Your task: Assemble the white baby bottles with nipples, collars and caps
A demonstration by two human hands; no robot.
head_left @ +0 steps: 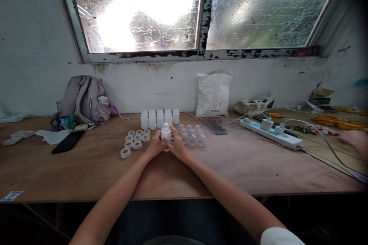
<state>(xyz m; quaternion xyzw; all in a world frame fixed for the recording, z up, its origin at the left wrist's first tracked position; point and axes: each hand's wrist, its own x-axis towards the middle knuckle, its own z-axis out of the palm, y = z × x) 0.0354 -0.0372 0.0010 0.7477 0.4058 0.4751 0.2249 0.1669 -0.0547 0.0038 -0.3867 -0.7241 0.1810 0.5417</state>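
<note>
A small white baby bottle with a clear cap on top stands upright between my hands, low over the table. My left hand is closed around its left side, and my right hand wraps its right side. The bottle's lower part is partly hidden by my fingers. To the left lie several translucent white rings in loose rows. On the right, several clear dome-shaped caps stand close together. Behind my hands, several milky white bottles are lined up in rows.
On the brown table lie a black phone and a grey backpack at left. A white plastic bag leans on the wall. A power strip with cables stands at right, near another person's hand and yellow items.
</note>
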